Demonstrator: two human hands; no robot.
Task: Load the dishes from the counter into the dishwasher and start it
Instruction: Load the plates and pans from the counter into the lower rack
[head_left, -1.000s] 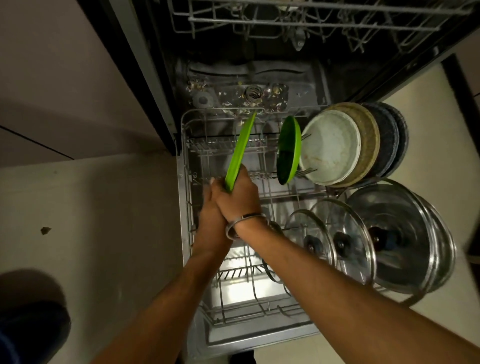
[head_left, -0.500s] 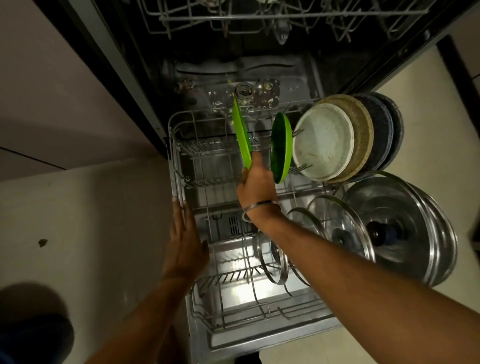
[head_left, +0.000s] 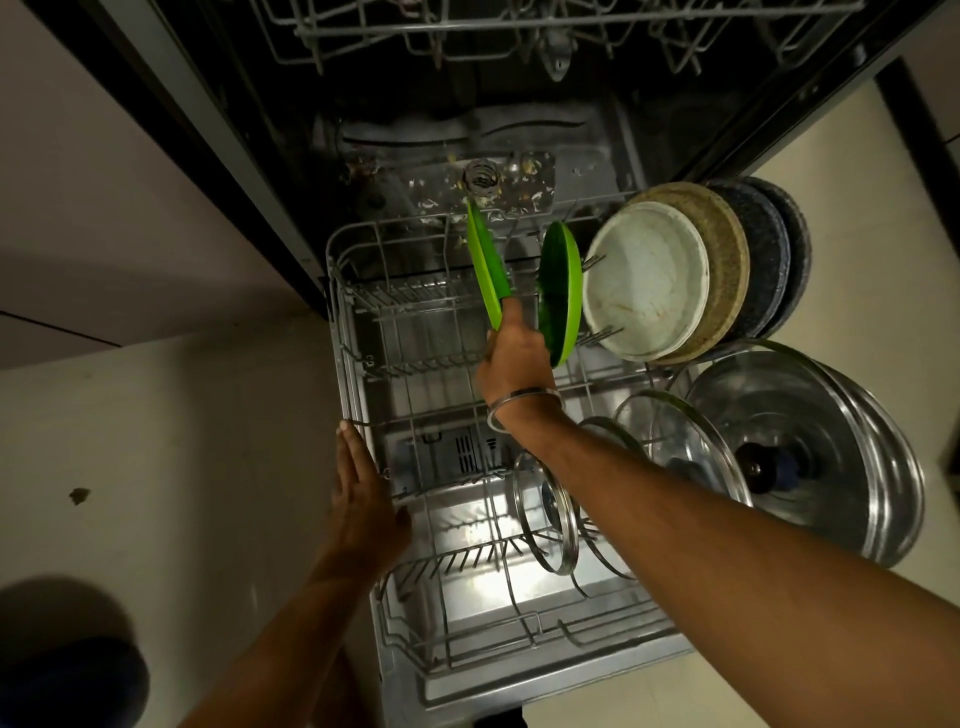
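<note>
The right hand (head_left: 514, 358) has its fingers clamped on the lower edge of a green plate (head_left: 485, 270), now upright in the rack (head_left: 345, 332) just left of another green plate (head_left: 561, 291). The left hand (head_left: 361, 499), fingers straight, stays resting on the rack's left rim.

The pulled-out lower rack (head_left: 358, 395) carries two green plates (head_left: 561, 291) on edge at twelve o'clock, pale plates (head_left: 649, 280) at two, steel lids (head_left: 810, 447) at four
</note>
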